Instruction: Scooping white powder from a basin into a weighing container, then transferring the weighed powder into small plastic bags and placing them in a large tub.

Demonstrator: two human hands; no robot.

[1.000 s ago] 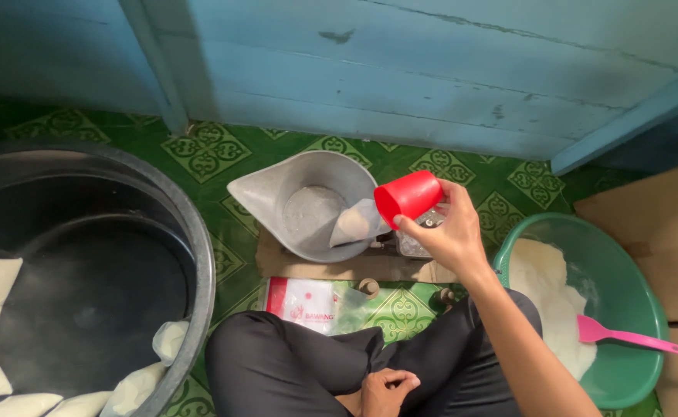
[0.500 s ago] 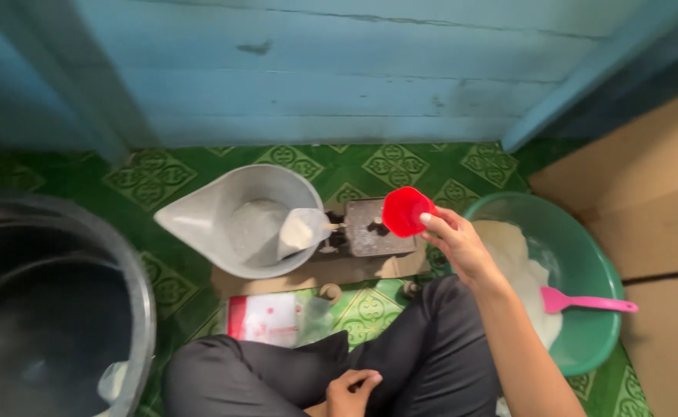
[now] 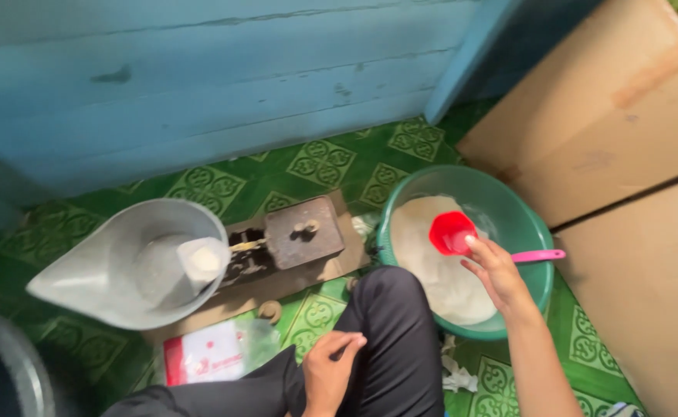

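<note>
Person seated on green patterned floor (image 3: 320, 162), dark-trousered knee (image 3: 393, 324) raised at centre. Right hand (image 3: 497, 274) reached out toward 2 o'clock from the knee, fingers closed around a red plastic cup (image 3: 451, 232). Cup was held over the green basin (image 3: 509, 212), just above the mound of white flour (image 3: 432, 262) inside; whether the cup touched the flour could not be told. A pink scraper (image 3: 538, 255) lay across the basin's rim at 3 o'clock of the hand, partly hidden behind the fingers.

Left hand (image 3: 331, 371) rested on the thigh at 6 o'clock, fingers loosely curled, holding nothing that could be seen.

At 9 o'clock of the basin stood a balance scale (image 3: 300, 235) on a wooden base. Its grey metal scoop pan (image 3: 107, 270), further toward 9 o'clock, carried a clear bag of flour (image 3: 200, 259). A red-and-white packet (image 3: 208, 355) lay on the floor at 6 o'clock of the pan. Cardboard (image 3: 625, 116) stood at 1 o'clock, against the blue plank wall (image 3: 200, 77).
</note>
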